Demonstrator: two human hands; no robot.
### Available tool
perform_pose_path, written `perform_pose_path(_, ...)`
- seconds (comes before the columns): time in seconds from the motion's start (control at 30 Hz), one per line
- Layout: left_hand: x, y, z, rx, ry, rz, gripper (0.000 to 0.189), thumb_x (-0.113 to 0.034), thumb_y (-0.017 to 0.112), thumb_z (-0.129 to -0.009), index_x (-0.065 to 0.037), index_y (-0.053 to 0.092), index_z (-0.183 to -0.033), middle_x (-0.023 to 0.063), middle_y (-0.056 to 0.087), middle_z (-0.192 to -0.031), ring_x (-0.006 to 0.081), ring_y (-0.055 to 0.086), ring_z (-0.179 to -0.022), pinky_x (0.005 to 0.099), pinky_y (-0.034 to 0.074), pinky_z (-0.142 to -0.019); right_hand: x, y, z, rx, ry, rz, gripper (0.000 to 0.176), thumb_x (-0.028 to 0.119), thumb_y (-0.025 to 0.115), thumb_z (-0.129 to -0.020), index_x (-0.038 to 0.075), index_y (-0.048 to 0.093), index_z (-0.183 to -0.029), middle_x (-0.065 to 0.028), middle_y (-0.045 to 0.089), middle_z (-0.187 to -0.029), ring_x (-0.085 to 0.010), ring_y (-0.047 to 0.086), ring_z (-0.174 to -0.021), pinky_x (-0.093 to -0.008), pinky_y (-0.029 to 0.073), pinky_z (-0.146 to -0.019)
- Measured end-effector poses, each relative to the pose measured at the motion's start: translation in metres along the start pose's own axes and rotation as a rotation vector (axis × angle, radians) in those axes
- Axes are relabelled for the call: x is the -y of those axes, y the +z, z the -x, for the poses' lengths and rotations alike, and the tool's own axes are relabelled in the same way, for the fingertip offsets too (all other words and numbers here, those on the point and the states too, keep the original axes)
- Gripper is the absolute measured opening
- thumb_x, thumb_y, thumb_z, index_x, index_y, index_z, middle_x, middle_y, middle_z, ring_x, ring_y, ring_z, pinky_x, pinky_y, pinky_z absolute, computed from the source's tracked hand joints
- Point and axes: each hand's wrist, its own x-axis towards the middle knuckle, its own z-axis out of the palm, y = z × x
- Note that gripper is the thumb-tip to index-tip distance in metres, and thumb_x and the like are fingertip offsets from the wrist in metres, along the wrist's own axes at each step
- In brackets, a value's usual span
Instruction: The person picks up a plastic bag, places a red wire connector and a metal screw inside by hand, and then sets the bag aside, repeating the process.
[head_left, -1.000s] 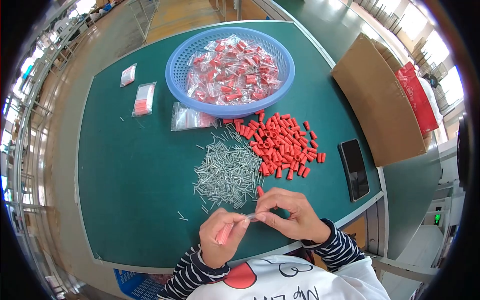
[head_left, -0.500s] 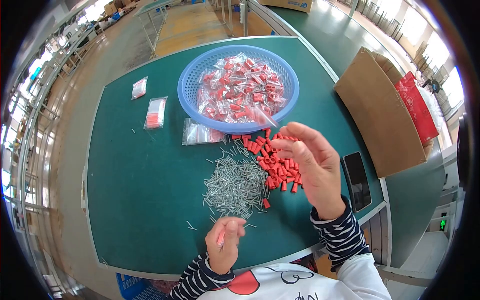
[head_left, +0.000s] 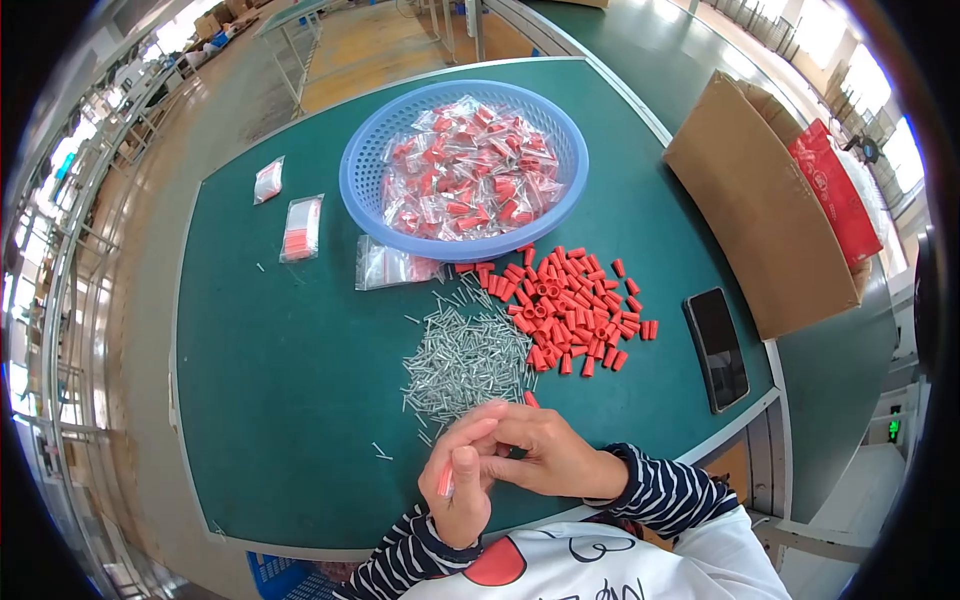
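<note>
My left hand (head_left: 460, 485) is closed around small zip bags (head_left: 446, 480), whose red-striped edge shows beside the thumb. My right hand (head_left: 540, 450) meets it, fingertips at the left fingers; what they grip, if anything, is hidden. Just beyond the hands lies a heap of silver screws (head_left: 465, 360). To its right spreads a pile of red cone-shaped caps (head_left: 575, 310). Behind both piles stands a blue plastic basket (head_left: 362, 190), full of clear bags (head_left: 470, 170) with red caps inside. A flat pack of clear bags (head_left: 385, 266) rests against the basket's front.
Two more bag packs lie at the back left: a larger one (head_left: 301, 230) and a smaller one (head_left: 268, 181). A black phone (head_left: 716, 350) is near the table's right edge. Behind it a cardboard box (head_left: 755, 215) holds a red bag (head_left: 835, 200).
My right hand has come down from above the red caps to my left hand. The small bag seen in the air at the basket's front rim is gone from there.
</note>
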Motion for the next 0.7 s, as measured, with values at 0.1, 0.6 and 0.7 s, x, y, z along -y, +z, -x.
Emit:
perform_pose_path(0.1, 0.002, 0.003, -0.002, -0.032, 0.022, -0.008, 0.044, -0.035, 0.044, -0.104, 0.006, 0.054, -0.115, 0.0265, 0.059, -0.123, 0.0206, 0.064, -0.091, 0.0255, 0.053, -0.063, -0.001, 0.003, 0.004, -0.045, -0.026, -0.047, 0.015, 0.006, 0.07, -0.083, -0.001, 0.067, -0.095, -0.012, 0.062, -0.096, -0.0253, 0.063, -0.08, -0.0314, 0.053, -0.064)
perform_pose_path(0.6, -0.003, -0.001, -0.006, -0.041, -0.259, 0.041, 0.055, -0.042, 0.039, -0.104, 0.008, 0.052, -0.124, 0.0212, 0.06, -0.122, 0.0149, 0.061, -0.071, 0.0238, 0.051, -0.053, 0.004, 0.0, 0.006, -0.191, 0.077, -0.057, 0.011, 0.007, 0.068, -0.086, 0.0, 0.068, -0.094, -0.0071, 0.061, -0.085, -0.0123, 0.054, -0.063, -0.0249, 0.045, -0.055)
perform_pose_path(0.7, -0.001, 0.002, -0.004, 0.01, -0.234, 0.032, 0.056, -0.042, 0.039, -0.104, 0.009, 0.05, -0.126, 0.0217, 0.059, -0.124, 0.0145, 0.061, -0.07, 0.0241, 0.051, -0.054, 0.001, 0.006, 0.009, -0.108, 0.121, -0.107, 0.012, 0.006, 0.068, -0.086, -0.002, 0.067, -0.096, -0.0079, 0.062, -0.086, -0.0122, 0.058, -0.065, -0.0262, 0.046, -0.054)
